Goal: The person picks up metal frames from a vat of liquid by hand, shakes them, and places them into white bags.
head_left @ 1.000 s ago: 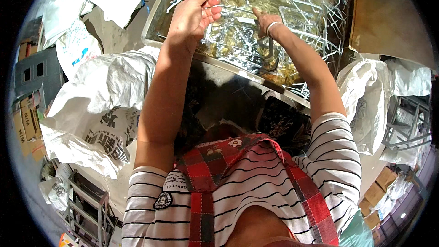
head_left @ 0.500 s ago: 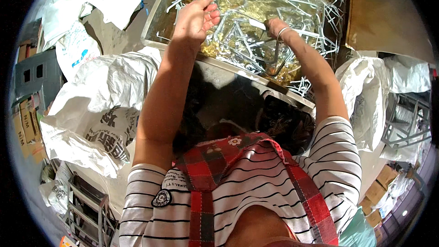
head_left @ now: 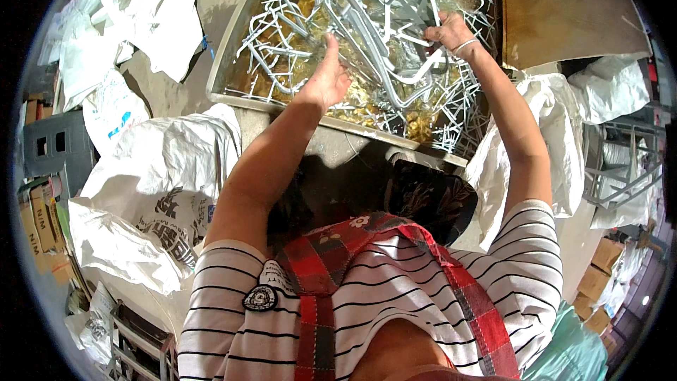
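Head view: a metal tray (head_left: 224, 77) heaped with grey wire hangers (head_left: 367, 35), white sacks (head_left: 151, 190) around. Left hand (head_left: 326, 79) lies open near the tray's front edge; right hand (head_left: 448, 32) grips a hanger bundle (head_left: 391, 63) mid-tray.

Your right hand (head_left: 448, 32) now lifts a bundle of grey hangers (head_left: 381, 21) clear of the tangled pile in the tray (head_left: 233, 63), where a second ago it was reaching low into that pile. Your left hand (head_left: 326, 77) has dropped nearer and let go, its fingers now loose beside the raised bundle.
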Motion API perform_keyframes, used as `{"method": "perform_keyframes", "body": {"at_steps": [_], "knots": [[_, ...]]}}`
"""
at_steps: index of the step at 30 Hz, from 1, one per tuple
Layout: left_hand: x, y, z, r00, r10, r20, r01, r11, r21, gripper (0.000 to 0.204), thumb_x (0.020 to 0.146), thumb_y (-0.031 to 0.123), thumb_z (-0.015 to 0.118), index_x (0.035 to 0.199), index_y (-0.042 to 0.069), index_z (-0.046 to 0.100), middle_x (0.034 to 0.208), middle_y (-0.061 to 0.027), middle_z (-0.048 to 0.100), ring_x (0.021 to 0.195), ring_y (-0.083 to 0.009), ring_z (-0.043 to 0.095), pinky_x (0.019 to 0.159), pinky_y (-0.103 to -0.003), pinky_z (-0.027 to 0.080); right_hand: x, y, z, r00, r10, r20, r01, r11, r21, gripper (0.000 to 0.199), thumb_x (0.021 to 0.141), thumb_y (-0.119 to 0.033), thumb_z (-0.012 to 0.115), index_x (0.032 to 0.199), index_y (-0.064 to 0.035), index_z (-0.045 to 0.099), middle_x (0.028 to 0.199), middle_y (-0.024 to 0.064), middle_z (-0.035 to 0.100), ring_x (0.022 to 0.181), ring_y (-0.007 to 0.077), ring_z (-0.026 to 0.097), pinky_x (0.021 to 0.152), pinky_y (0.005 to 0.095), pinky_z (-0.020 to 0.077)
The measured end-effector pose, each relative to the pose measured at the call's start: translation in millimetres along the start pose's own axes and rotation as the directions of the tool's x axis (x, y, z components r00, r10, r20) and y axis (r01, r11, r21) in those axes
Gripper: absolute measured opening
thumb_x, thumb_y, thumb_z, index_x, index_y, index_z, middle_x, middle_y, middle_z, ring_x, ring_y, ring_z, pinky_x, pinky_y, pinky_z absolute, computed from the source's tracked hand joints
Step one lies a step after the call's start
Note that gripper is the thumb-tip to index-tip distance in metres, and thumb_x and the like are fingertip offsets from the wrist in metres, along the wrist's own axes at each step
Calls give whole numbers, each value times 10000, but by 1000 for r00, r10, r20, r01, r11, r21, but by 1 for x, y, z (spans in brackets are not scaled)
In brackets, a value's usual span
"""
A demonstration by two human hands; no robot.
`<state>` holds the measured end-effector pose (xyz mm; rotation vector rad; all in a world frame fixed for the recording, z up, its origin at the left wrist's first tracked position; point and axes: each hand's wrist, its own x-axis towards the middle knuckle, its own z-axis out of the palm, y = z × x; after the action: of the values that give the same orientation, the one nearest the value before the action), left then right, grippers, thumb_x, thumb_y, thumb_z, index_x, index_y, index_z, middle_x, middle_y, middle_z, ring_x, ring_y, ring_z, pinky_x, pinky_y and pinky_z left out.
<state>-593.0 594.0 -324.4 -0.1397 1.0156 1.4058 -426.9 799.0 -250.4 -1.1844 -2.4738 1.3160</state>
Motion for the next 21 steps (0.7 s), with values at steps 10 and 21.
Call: {"method": "perform_keyframes", "body": {"at_steps": [10, 21], "knots": [[-7, 45, 1, 969, 225, 106, -203, 961, -185, 811, 779, 701, 291, 1134, -13, 437, 1070, -197, 559, 954, -296, 550, 868, -455, 430, -3, -7, 48, 988, -6, 152, 38, 977, -208, 353, 692, -66, 602, 1011, 45, 501, 800, 180, 621, 695, 259, 630, 661, 349, 522], [-6, 71, -11, 843, 521, -131, -536, 833, -137, 126, 774, 98, 616, 828, 19, 533, 694, -56, 506, 591, -192, 521, 593, -329, 503, 4, 7, 108, 953, 238, 187, -298, 848, 438, 1129, 566, -528, 742, 1353, 41, 167, 1304, 283, 332, 1148, 364, 417, 855, 460, 426]]}}
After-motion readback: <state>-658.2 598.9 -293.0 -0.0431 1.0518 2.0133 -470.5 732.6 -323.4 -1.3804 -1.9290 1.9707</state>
